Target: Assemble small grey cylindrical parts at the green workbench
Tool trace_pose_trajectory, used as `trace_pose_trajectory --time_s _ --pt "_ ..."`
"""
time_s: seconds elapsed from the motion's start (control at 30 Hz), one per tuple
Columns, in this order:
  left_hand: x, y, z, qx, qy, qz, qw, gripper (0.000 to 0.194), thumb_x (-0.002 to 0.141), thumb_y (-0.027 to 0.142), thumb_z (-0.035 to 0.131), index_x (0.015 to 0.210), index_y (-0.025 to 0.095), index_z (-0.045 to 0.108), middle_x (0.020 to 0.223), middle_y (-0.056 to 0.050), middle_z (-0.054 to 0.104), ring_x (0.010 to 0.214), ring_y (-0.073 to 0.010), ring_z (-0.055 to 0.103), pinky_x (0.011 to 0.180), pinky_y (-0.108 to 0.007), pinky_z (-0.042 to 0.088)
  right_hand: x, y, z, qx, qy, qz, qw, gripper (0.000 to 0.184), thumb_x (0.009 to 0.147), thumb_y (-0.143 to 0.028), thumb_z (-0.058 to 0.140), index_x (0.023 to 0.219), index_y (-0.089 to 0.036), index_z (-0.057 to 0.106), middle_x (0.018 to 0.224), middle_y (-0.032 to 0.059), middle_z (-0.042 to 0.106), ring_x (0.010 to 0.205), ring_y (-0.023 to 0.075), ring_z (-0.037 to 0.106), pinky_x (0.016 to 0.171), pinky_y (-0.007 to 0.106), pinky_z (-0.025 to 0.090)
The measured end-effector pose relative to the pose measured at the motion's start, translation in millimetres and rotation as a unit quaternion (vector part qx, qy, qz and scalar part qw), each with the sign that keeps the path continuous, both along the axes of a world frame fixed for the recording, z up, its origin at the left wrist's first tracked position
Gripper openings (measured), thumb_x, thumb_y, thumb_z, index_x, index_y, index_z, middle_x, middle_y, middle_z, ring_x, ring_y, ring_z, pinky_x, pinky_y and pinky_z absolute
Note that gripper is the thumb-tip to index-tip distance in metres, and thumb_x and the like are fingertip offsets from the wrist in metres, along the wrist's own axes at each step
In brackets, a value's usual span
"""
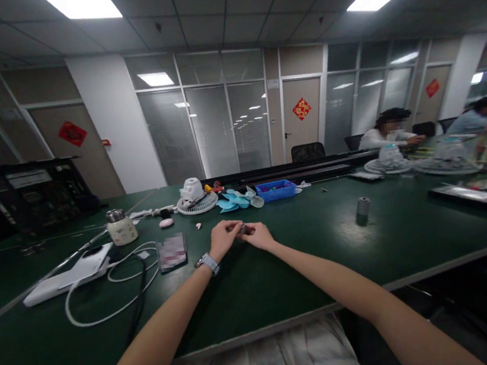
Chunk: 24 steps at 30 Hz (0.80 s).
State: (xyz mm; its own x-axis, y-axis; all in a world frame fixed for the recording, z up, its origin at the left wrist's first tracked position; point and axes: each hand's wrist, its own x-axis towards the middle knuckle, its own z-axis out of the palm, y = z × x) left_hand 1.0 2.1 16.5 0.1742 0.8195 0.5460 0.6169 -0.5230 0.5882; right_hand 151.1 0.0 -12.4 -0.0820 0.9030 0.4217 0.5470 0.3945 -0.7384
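Observation:
My left hand (224, 235) and my right hand (257, 235) meet over the middle of the green table (298, 276). Their fingertips are closed from both sides around a small grey part (243, 229), mostly hidden by the fingers, so its kind cannot be made out. A watch sits on my left wrist. Beyond my hands lie light-blue fan blades (233, 201) and a blue plastic bin (276, 190) with small parts inside. A grey metal cylinder (363, 206) stands upright off to the right.
On the left are a patterned bottle (121, 227), a white device (72, 275), a looped white cable (84, 325) and a dark-edged card-like object (172, 252). A white fan housing (192, 192) rests on its grille behind. Two people sit at the far right near more fan parts.

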Motion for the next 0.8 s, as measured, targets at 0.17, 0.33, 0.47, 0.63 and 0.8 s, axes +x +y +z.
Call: trace_pose_trajectory --time_s 0.17,0.33,0.47,0.63,0.8 --pt "1 5 7.7 0.000 -0.033 0.016 0.999 0.033 0.077 0.045 0.056 0.088 0.019 0.072 0.085 -0.005 0.070 0.075 -0.0162 0.060 0.067 -0.025 0.044 2 -1 -1.5 0.006 -0.004 0.002 1.000 0.031 0.070 -0.042 0.065 0.095 -0.025 0.069 0.081 -0.0004 0.070 0.072 0.0170 0.063 0.064 0.025 0.047" --pt "-16 15 -1.4 -0.015 0.005 0.063 0.998 0.036 0.076 0.048 0.055 0.091 0.021 0.073 0.084 -0.006 0.071 0.075 -0.0185 0.061 0.065 -0.026 0.043 0 0 -5.8 0.004 0.011 0.013 1.000 0.035 0.070 -0.042 0.067 0.100 -0.024 0.068 0.086 0.0016 0.071 0.075 0.0178 0.065 0.069 0.027 0.050" --pt "-27 20 -16.8 -0.098 0.101 0.026 0.990 0.026 0.074 0.043 0.059 0.087 0.026 0.074 0.084 -0.004 0.072 0.079 -0.0203 0.063 0.068 -0.026 0.043 6 5 -5.7 0.005 0.035 0.018 0.999 0.040 0.067 -0.041 0.070 0.102 -0.023 0.067 0.089 0.0030 0.071 0.078 0.0179 0.065 0.071 0.028 0.051" --pt "-27 20 -23.1 -0.095 0.124 0.013 0.988 0.031 0.074 0.046 0.057 0.092 0.027 0.073 0.085 -0.004 0.071 0.079 -0.0199 0.062 0.068 -0.026 0.044 64 18 10.7 0.020 0.038 -0.137 0.990 0.040 0.066 -0.043 0.069 0.100 -0.022 0.068 0.091 0.0050 0.071 0.082 0.0188 0.066 0.074 0.028 0.051" --pt "-27 21 -23.4 -0.075 0.128 0.015 0.989 0.037 0.076 0.051 0.054 0.096 0.027 0.072 0.078 -0.003 0.069 0.069 -0.0172 0.060 0.062 -0.025 0.042 146 23 14.5 -0.027 -0.023 -0.359 0.933 0.040 0.070 -0.047 0.063 0.101 -0.022 0.067 0.095 0.0082 0.070 0.090 0.0224 0.065 0.075 0.031 0.049"
